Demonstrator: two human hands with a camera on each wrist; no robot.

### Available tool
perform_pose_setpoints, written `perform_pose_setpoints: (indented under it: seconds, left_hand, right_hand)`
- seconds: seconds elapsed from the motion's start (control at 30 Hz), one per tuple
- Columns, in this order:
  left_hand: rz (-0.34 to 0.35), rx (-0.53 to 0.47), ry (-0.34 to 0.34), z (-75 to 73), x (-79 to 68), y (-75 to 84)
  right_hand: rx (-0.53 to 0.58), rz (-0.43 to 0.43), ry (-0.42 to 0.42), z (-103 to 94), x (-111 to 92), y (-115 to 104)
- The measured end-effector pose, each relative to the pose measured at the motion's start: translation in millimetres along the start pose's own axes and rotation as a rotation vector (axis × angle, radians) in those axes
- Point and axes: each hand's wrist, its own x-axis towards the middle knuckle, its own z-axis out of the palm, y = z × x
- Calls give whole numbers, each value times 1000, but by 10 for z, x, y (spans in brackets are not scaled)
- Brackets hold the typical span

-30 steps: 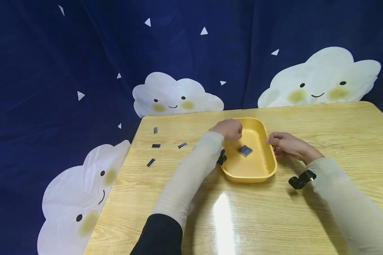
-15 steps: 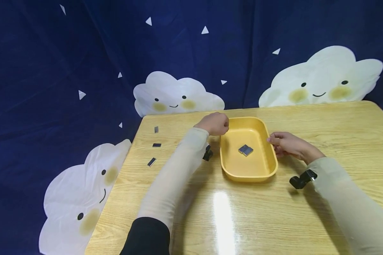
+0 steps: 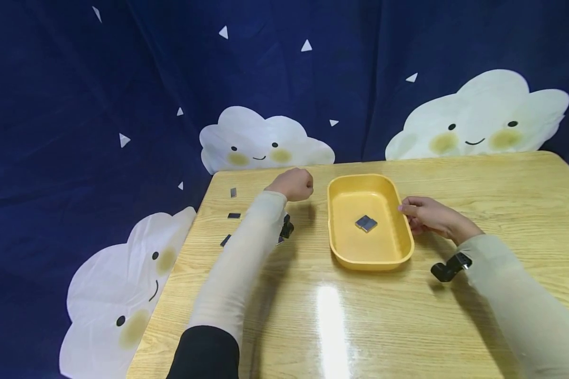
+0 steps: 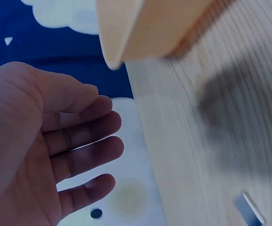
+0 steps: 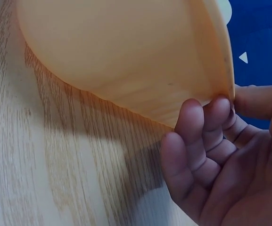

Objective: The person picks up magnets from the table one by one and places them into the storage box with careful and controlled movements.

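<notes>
My left hand [image 3: 291, 184] hovers above the table, left of a yellow plastic tray [image 3: 351, 250]. In the left wrist view the fingers [image 4: 91, 155] are loosely bent with nothing between them, apart from the tray wall [image 4: 150, 28]. On the tray's right side my right hand [image 3: 431, 217] pinches the rim, thumb on top and fingertips [image 5: 190, 115] against the outer wall. Inside the tray a few small dark rectangular pieces [image 3: 366, 223] lie together, overlapping. Another such piece [image 4: 249, 208], with a shiny edge, lies on the table in the left wrist view.
Left of the tray, more small rectangular pieces lie scattered: a grey one [image 3: 233, 192], a dark one [image 3: 234, 216] and one partly behind the left sleeve [image 3: 225, 240]. A navy curtain with white clouds [image 3: 265, 142] hangs behind the wooden table [image 3: 384, 316].
My left hand has come out from over the tray and moved left above the table. The right hand keeps its hold on the rim, and the tray stays in place.
</notes>
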Motion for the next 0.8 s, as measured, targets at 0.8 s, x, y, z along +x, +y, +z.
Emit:
perform_pose_setpoints:
  seconds: [0.8]
  left_hand:
    - [-167,35,-153,34,-269,-667]
  right_hand:
    - [-2,1,-22,-48,26,30]
